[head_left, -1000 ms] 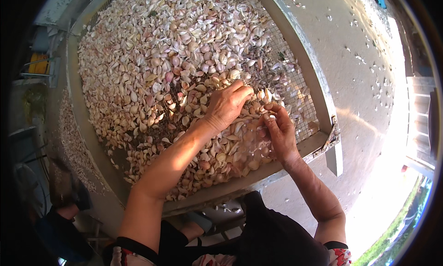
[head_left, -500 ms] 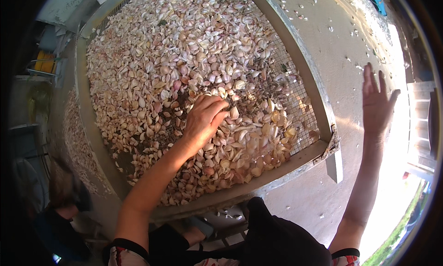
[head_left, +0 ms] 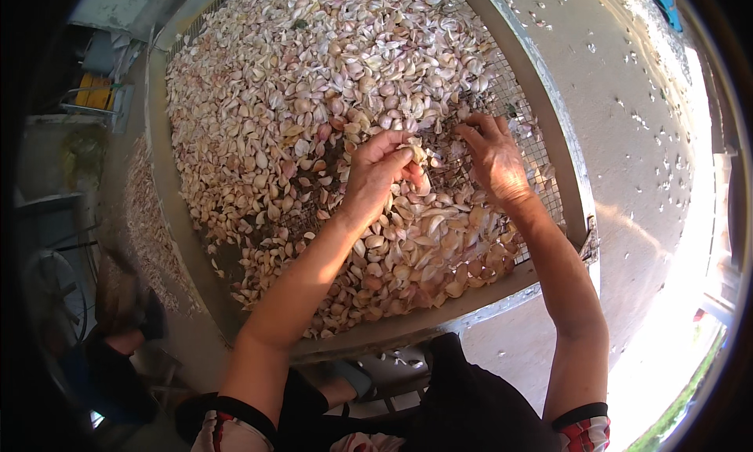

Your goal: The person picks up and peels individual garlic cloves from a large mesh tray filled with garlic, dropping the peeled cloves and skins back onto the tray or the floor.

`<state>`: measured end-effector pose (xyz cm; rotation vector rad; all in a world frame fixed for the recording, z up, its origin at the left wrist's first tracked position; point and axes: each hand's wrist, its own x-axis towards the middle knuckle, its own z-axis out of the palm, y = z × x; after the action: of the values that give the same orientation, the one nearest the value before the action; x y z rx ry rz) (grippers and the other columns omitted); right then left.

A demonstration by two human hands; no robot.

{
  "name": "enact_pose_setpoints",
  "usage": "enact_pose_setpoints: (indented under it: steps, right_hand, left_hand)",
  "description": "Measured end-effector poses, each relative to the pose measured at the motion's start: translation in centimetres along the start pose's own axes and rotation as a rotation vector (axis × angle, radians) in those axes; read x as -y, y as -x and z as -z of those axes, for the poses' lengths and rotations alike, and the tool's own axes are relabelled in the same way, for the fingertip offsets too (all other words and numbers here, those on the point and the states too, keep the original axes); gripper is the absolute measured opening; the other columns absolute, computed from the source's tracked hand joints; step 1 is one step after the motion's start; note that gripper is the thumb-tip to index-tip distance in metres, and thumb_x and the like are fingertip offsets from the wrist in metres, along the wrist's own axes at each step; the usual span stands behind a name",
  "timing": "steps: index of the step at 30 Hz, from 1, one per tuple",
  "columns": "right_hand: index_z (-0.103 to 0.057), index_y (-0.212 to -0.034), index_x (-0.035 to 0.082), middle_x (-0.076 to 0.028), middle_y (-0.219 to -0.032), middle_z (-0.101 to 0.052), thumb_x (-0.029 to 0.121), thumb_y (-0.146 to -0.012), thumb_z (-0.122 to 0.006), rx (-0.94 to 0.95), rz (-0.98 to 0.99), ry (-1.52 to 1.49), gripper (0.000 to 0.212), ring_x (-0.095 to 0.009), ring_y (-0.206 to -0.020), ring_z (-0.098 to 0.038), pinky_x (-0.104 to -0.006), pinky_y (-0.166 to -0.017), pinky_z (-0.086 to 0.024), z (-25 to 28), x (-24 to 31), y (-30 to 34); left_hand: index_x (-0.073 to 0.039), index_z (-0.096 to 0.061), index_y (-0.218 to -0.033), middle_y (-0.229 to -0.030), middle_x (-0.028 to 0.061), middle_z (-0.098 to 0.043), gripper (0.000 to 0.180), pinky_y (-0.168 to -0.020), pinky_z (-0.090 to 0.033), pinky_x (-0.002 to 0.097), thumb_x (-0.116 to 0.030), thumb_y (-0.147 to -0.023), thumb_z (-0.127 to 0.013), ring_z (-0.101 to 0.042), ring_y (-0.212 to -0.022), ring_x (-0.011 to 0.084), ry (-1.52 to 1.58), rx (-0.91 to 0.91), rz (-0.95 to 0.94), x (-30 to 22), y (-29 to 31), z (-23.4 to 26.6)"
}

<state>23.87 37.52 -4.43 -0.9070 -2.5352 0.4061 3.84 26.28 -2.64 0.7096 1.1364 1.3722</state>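
Note:
A large spread of garlic cloves (head_left: 314,76), pale cream to pinkish purple, lies on a wire mesh (head_left: 508,82) inside a wooden frame (head_left: 549,99). Over the middle of the spread, my left hand (head_left: 378,174) is closed, pinching a pale garlic clove (head_left: 419,149) between thumb and fingers. To its right, my right hand (head_left: 498,166) reaches down to the cloves and loose skins near the bare mesh. Its fingers are curled together, and whatever is between them is hidden.
Another heap of cloves (head_left: 149,225) lies on the floor left of the frame. Scattered bits dot the concrete floor (head_left: 604,99) at right. Part of another person (head_left: 118,350) shows at lower left. A yellow object (head_left: 94,93) stands at far left.
My right hand has come in from the far right, where it was spread open, to the cloves. My left hand, now with a clove showing in its pinch, has shifted slightly right.

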Motion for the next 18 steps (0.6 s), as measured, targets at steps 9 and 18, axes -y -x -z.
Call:
enact_pose_setpoints:
  steps: [9,18]
  right_hand:
    - [-0.059,-0.110,0.002,-0.003,-0.083,-0.063,0.019,-0.093,-0.068,0.207,-0.379,-1.141,0.026,-0.007,-0.076,-0.060,-0.0247,-0.068,-0.050,3.3,9.5,1.9]
    - [-0.057,-0.089,0.007,0.005,-0.068,-0.053,0.015,-0.102,-0.053,0.054,-0.673,-1.615,0.016,-0.001,-0.055,-0.042,-0.0175,-0.048,-0.035,1.3,11.4,4.8]
  left_hand:
    - [0.007,-0.063,-0.106,-0.092,0.0127,-0.067,0.015,-0.068,-0.060,0.0301,-0.002,-0.094,-0.059,-0.069,-0.075,0.0173,-0.063,-0.186,-0.099,-3.1,6.4,-3.8]
    - [0.003,-0.063,-0.101,-0.082,0.0069,-0.066,0.010,-0.061,-0.052,0.0237,-0.004,-0.096,-0.059,-0.067,-0.069,0.0124,-0.189,-0.229,-0.106,-2.6,8.8,-5.0]
